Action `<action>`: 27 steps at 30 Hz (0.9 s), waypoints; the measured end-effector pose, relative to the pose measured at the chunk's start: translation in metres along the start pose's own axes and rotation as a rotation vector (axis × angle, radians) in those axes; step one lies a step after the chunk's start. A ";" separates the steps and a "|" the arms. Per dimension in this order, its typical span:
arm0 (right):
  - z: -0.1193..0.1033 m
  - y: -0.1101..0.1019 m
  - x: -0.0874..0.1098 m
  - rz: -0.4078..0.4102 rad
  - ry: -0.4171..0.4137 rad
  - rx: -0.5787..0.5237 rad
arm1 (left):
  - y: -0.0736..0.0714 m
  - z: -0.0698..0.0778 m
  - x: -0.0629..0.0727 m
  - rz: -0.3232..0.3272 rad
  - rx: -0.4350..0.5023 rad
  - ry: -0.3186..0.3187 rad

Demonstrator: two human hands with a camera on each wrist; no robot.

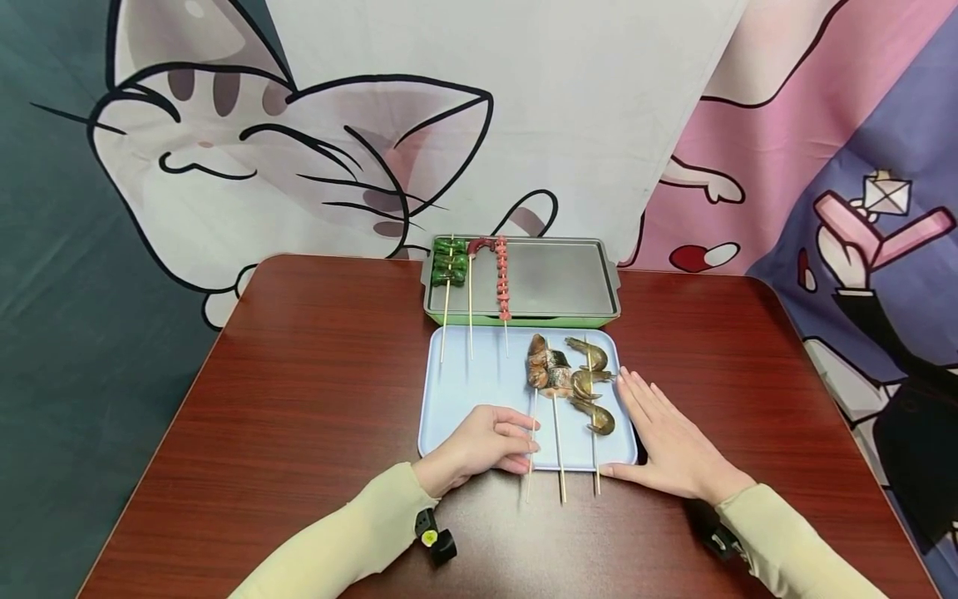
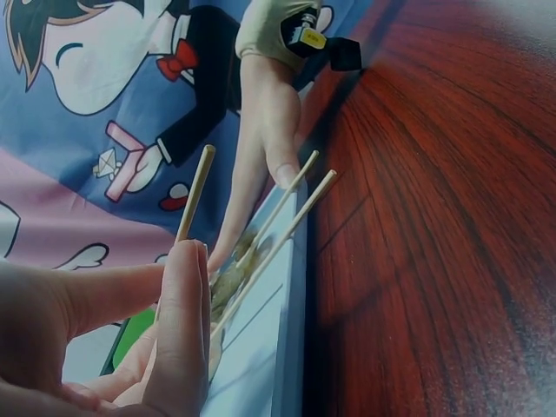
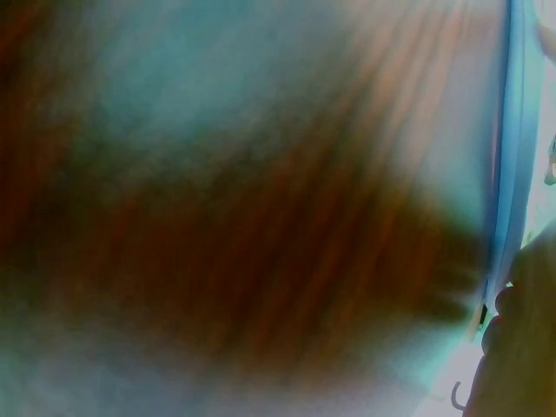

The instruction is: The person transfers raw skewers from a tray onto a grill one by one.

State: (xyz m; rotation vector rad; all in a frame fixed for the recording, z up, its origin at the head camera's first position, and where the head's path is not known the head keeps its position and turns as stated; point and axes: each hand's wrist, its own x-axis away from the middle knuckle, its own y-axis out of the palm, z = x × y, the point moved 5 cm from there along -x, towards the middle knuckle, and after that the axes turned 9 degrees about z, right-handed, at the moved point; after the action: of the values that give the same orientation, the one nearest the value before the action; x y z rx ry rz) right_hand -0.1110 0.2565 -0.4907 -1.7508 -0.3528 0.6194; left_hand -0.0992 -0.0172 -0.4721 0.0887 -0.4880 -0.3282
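Note:
My left hand (image 1: 479,441) pinches the bare stick of a skewer with brown meat-like pieces (image 1: 537,362) between thumb and fingers, over the light blue tray (image 1: 471,395). In the left wrist view the end of that wooden stick (image 2: 198,187) sticks out past the fingertips. Beside it on the tray lie a skewer with dark-skinned, fish-like pieces (image 1: 558,372) and a shrimp skewer (image 1: 593,384), their sticks jutting over the near rim. With fingers straight, my right hand (image 1: 674,445) rests against the tray's right edge. The right wrist view is mostly blurred table.
Behind the tray stands a grey grill pan (image 1: 557,279) with a green base. On its left side lie a green pepper skewer (image 1: 449,262), a skewer with a dark red curled piece (image 1: 481,245) and a pink-piece skewer (image 1: 502,279), sticks overhanging the tray. Beneath is a brown wooden table (image 1: 314,374).

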 end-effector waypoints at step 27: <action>0.001 0.000 0.000 0.004 0.003 -0.008 | 0.013 0.049 -0.006 0.008 -0.106 0.132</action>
State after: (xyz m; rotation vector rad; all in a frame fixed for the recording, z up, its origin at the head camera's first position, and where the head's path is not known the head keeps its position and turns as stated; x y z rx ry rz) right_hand -0.1113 0.2569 -0.4910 -1.7600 -0.3497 0.6195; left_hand -0.1234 -0.0034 -0.4298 0.0052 -0.3396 -0.3371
